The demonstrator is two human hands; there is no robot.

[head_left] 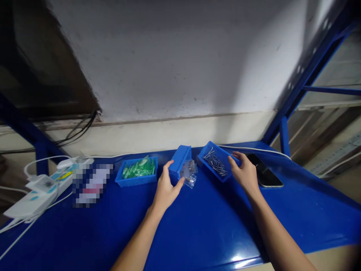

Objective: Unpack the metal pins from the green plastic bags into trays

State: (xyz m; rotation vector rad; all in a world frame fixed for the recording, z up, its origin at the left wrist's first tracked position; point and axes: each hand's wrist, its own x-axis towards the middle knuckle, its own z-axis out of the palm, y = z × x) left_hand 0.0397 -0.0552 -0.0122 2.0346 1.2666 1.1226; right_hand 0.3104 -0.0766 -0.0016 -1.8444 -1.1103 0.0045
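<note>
The person's left hand point(167, 188) is gripping the middle bin point(179, 160), a small blue plastic container; its fingers are pinching the bin, with the thumb bearing near the lower front corner and the other fingers lying along the left side. The middle bin is sitting tilted near the centre of the tabletop point(191, 229), towards its rear edge, with its opening facing right. Clear packets point(190, 173) are showing at that opening and are reaching past the bin's edge; their contents are appearing too small to identify.

The right hand point(244, 171) is holding the right bin point(223, 154) at its right-hand corner; the fingers are pinching the rim, thumb on the left. This bin is standing at an angle just beside the middle one and is containing a loose heap of thin metal pins point(216, 163). Whether its base is touching the tabletop cannot be told.

To the left, the left bin point(137, 181) is resting upright, apart from both hands, and is carrying green packets point(139, 167). A dark phone point(266, 174) is lying flat just beyond the right hand. At the far left, a white power strip point(36, 203) is bearing plugs and cables; a pixelated patch is obscuring an area between it and the left bin.
</note>
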